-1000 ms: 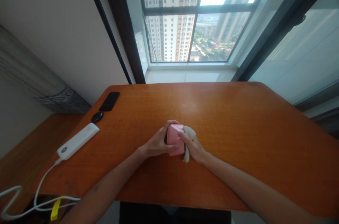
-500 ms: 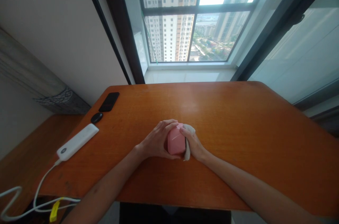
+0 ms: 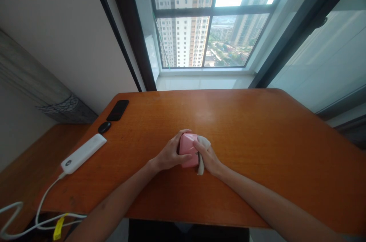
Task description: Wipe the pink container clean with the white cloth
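A small, glossy pink box-shaped object (image 3: 188, 143) is held between my two hands, above the near middle of the table. I cannot make out what kind of thing it is. My left hand (image 3: 170, 154) is closed around its left side, the thumb lying across the lower front. On the other side, my right hand (image 3: 211, 159) grips a whitish cloth (image 3: 204, 141) against the object's right side. The right thumb presses on the pink face. Part of the cloth hangs below the right hand, and the fingers behind it are hidden.
On the left of the brown wooden table (image 3: 243, 131) lie a black phone (image 3: 117, 110), a small black oval item (image 3: 104, 127) and a white power strip (image 3: 84, 153). Its white cable (image 3: 42, 202) runs off the left edge. A window (image 3: 211, 40) lies beyond.
My left thumb has moved from beneath the pink object up onto its front. The object has turned slightly in my hands, and a small dark spot now shows at its right edge.
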Demonstrator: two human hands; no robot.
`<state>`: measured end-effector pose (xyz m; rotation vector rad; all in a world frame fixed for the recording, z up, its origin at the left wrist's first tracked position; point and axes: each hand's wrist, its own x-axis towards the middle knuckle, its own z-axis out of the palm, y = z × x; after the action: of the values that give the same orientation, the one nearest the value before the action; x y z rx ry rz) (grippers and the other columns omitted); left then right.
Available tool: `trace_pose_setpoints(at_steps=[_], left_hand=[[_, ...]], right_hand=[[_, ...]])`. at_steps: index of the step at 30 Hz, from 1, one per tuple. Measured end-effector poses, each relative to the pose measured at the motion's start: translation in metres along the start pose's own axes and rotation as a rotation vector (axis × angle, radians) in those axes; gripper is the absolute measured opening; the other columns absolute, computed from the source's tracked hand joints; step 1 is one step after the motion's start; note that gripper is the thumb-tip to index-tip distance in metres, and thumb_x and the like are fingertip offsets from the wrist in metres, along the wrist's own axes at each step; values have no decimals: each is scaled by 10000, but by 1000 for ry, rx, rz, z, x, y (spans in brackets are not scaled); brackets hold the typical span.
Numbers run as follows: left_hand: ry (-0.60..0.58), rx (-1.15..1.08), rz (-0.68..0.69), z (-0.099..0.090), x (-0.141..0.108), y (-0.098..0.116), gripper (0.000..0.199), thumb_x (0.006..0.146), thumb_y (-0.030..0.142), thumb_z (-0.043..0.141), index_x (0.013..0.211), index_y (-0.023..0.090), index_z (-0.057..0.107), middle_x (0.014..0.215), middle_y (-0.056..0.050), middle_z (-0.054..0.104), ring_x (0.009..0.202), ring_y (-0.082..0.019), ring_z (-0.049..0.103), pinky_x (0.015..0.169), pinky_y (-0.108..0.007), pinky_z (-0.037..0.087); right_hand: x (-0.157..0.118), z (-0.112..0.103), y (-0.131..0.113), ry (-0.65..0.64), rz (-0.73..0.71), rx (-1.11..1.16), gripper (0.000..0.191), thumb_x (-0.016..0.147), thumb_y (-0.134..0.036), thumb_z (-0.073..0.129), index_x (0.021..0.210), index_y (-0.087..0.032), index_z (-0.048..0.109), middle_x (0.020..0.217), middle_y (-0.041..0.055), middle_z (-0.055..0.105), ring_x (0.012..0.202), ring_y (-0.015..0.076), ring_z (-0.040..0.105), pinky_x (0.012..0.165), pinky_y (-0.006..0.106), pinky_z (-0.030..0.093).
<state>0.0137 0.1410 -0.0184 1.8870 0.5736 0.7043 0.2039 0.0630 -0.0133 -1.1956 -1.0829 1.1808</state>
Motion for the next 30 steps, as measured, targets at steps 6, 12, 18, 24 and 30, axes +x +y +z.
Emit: trace_pose_setpoints(at_steps=[6,12,18,24,30], left_hand=[[-41,355,336,-11,-3,-18,1390,622,754,1017,1715,315,278,1753,-230,368,1592,-482,445,1306,-662,412],[-6,544,377,-10,-1,-13,1195,666,709,1002,1624,298,419,1588,-199,544,1445,-438,592,1242,-619,499],[82,320,229,1,2,2,1010,691,636,949,1509,253,497,1419,-150,663,1265,-386,694,1145,-557,563],[59,88,22,4,-1,1,817,878,721,776,1476,223,530,1421,-145,696,1217,-348,717,1097,-498,576],[23,213,218,-3,-3,-12,1175,764,841,862,1665,281,359,1648,-196,513,1469,-427,587,1237,-589,501]], right_hand=[[3,-1,2,64,37,83,591,861,-775,743,885,-184,732,822,35,671,780,213,573,731,324,524],[4,1,2,71,29,90,582,875,-760,738,922,-180,764,860,44,701,794,219,588,750,335,538],[3,1,5,48,-18,45,584,882,-776,726,892,-193,740,828,39,682,771,217,577,720,325,534],[0,0,4,-6,-25,-26,527,914,-724,728,821,-206,702,767,20,638,723,198,532,676,311,505],[1,-1,1,5,-11,-14,520,899,-717,733,851,-200,719,802,25,666,760,212,564,729,322,522]])
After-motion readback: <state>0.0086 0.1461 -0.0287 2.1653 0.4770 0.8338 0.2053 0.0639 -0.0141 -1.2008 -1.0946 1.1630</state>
